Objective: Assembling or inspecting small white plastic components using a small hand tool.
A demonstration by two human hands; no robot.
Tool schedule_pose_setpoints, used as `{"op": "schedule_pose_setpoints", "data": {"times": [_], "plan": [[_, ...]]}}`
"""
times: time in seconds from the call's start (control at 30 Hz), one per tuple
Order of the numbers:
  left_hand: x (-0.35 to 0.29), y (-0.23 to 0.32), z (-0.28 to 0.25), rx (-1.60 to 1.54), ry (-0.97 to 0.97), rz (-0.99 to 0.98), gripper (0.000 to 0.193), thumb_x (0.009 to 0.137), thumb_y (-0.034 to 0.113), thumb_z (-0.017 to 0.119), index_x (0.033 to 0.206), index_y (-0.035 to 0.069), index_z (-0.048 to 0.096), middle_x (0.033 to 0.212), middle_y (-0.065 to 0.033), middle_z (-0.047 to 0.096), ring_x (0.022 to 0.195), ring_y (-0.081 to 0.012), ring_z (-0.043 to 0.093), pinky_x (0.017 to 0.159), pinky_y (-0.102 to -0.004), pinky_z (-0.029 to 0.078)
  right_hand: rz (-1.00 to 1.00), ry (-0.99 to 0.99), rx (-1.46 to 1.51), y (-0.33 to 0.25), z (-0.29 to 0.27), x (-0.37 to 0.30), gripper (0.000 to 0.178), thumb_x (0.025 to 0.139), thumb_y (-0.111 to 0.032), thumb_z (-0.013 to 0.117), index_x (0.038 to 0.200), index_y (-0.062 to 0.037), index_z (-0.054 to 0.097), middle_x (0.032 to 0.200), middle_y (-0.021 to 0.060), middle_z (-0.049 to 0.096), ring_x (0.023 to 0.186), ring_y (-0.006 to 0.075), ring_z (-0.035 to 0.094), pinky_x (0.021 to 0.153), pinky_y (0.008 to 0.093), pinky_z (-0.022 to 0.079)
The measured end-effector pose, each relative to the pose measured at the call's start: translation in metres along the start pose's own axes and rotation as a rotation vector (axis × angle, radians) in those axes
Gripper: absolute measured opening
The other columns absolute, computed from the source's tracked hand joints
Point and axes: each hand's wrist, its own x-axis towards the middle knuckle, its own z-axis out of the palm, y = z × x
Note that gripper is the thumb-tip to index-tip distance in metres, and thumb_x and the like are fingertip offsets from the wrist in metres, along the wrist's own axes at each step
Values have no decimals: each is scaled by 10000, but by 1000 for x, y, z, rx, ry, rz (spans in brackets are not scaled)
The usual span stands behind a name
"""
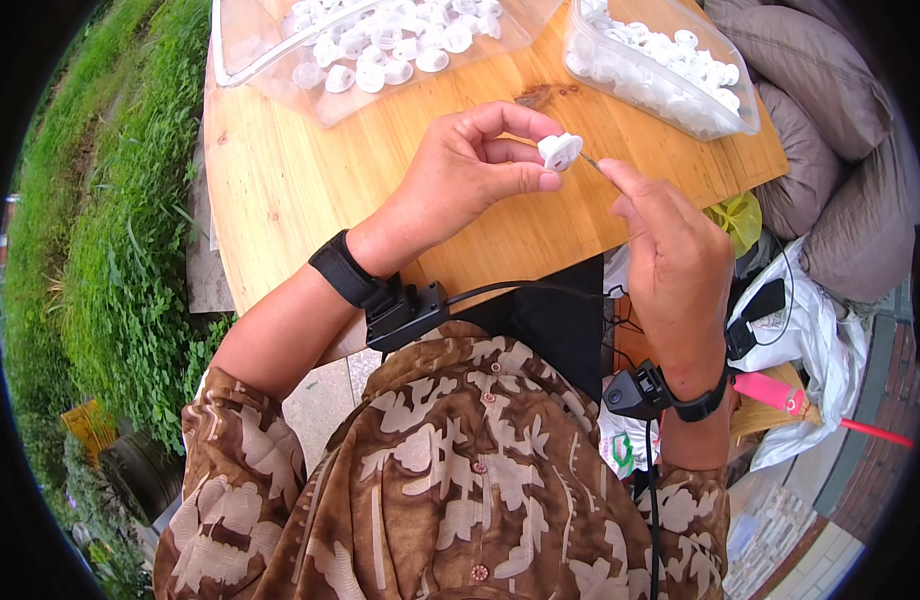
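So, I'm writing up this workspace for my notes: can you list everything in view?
White cap: one, white, in the left fingers
Thin tool: one, dark grey, in the right fingers, tip at the cap
Tubs: two, clear, on the table's far part
Small parts: many, white, in both tubs
Table: one, light wood, under the tubs
Padded cloth: uncountable folds, grey-brown, upper right
Small bag: one, yellow-green, beside the table
Large bag: one, white, right
Rod: one, red, lower right
Plants: uncountable, green, left
Shirt: one, patterned brown, on the person
Wrist devices: two, black, one per wrist
Left fingers: one set, bare, above the table
Right fingers: one set, bare, right of them
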Motion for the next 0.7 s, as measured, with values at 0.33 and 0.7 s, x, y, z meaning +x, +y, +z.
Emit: {"op": "schedule_pose_setpoints", "data": {"times": [0.33, 0.7], "plan": [[2, -1, 0, 8, 1, -19, 312, 815, -22, 663, 1114, 19, 581, 1130, -57, 628, 986, -110, 616, 891, -254, 492, 108, 59, 207, 9, 5, 0, 295, 795, 49, 553, 1067, -40, 623, 840, 153, 638, 725, 300, 639, 600, 359, 494], [-3, -1, 5, -351, -65, -166, 354, 831, -4, 647, 1171, 56, 571, 1134, -59, 617, 1026, -135, 593, 932, -289, 477, 328, 8, 645, 10, 15, 14, 326, 773, -11, 684, 1095, -18, 631, 790, 45, 636, 533, 36, 431, 494, 204, 381]]}}
